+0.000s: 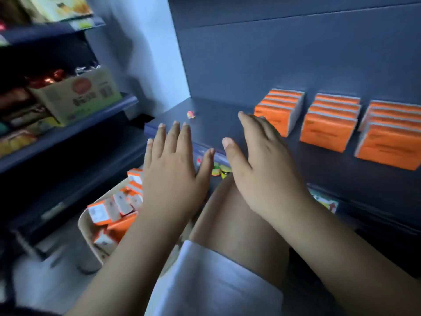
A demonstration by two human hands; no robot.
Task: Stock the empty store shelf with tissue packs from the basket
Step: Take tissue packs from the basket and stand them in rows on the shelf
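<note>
Three rows of orange tissue packs stand on the dark blue shelf [218, 119]: a left row [279, 111], a middle row [330, 123] and a right row [389, 142]. Below at the left, a beige basket [84, 221] on the floor holds several more orange and white tissue packs [111, 208]. My left hand [173, 172] hovers flat over the shelf's front edge, above the basket, fingers straight and empty. My right hand [259, 163] is held edge-on just left of the left row, fingers straight, holding nothing.
A small pink and yellow sweet [191, 114] lies on the shelf's left part. Colourful price labels [219, 171] sit on the shelf edge. To the left, other shelves carry a cardboard box [79, 96] and snack packets. My bare knee [237, 213] is under the hands.
</note>
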